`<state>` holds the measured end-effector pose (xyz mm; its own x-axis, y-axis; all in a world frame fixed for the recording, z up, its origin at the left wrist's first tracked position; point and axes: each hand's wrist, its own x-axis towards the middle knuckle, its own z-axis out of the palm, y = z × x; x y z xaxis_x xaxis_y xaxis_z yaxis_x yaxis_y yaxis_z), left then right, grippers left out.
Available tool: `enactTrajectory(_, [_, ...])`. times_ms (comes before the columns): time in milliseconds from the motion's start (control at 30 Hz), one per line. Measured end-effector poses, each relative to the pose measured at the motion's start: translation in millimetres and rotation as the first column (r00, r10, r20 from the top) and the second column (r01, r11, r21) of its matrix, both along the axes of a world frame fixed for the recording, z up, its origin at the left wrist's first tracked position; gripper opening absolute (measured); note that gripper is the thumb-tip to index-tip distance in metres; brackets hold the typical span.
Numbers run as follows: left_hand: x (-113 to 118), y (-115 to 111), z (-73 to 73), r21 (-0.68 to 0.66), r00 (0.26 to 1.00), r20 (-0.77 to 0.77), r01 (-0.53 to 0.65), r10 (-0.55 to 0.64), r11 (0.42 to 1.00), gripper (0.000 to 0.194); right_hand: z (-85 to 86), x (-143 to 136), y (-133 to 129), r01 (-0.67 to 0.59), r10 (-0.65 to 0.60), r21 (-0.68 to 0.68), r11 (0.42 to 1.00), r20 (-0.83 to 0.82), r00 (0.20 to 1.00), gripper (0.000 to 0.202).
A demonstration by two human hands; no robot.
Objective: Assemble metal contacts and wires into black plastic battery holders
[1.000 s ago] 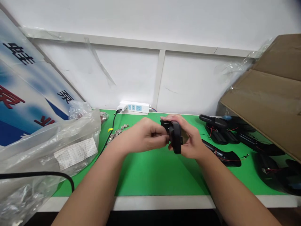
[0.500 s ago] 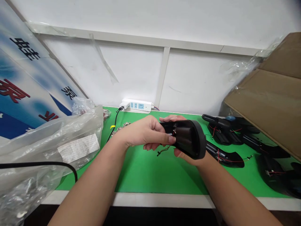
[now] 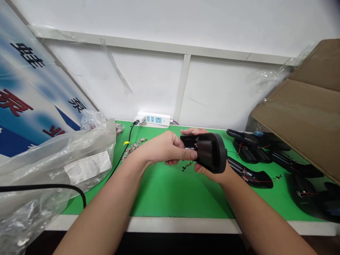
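Note:
A hollow black plastic housing (image 3: 209, 152) with a rounded, flared end is held up over the green tabletop, its inner side turned toward me. My left hand (image 3: 175, 147) grips its narrower end, the thumb pressed on the inside near a small metal part. My right hand (image 3: 209, 173) wraps round the housing from behind, fingertips showing above its far edge and the thumb below. A short thin wire with a small connector (image 3: 187, 165) dangles beneath it. What my left fingers touch behind the housing is hidden.
Similar black housings (image 3: 252, 173) with red wires lie at the right, below a cardboard box (image 3: 300, 106). A white power strip (image 3: 156, 119) sits by the wall. Small metal parts (image 3: 135, 147) are heaped behind my left wrist. Plastic bags (image 3: 90, 141) and a black cable (image 3: 53, 186) occupy the left.
The housing has turned a little in my hands, its flared end shifting slightly left. Both hands keep their hold. The whole view has moved slightly.

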<state>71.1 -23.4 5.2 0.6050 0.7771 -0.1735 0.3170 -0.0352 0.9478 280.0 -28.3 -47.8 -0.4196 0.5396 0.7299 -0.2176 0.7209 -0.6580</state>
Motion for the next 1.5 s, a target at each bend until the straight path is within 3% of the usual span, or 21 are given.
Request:
enactTrajectory(233, [-6,-5,11.3,0.261,0.956,0.244,-0.228,0.164,0.938,0.038,2.4,0,8,0.163,-0.164,0.131,0.978,-0.002,0.986,0.063])
enactTrajectory(467, [0,1,-1.5,0.238,0.973,0.229,-0.037,-0.019,0.970,0.039,-3.6,-1,13,0.097,-0.097,0.085,0.992,-0.012,0.995,0.073])
enactTrajectory(800, [3,0,-1.5,0.205,0.948,0.317,-0.085,0.016,0.975,0.039,-12.3,0,17,0.125,-0.126,0.078,0.989,0.003,0.992,0.080])
enactTrajectory(1233, [3,2,-5.4,0.225,0.938,0.327,0.040,-0.114,0.974,0.042,-6.7,0,14,0.072,-0.072,0.078,0.994,-0.012,0.997,0.081])
enactTrajectory(1500, [-12,6,0.6,0.188,0.969,0.223,0.059,-0.102,0.980,0.030,1.5,7,14,0.115,-0.149,0.221,0.968,0.141,0.979,0.071])
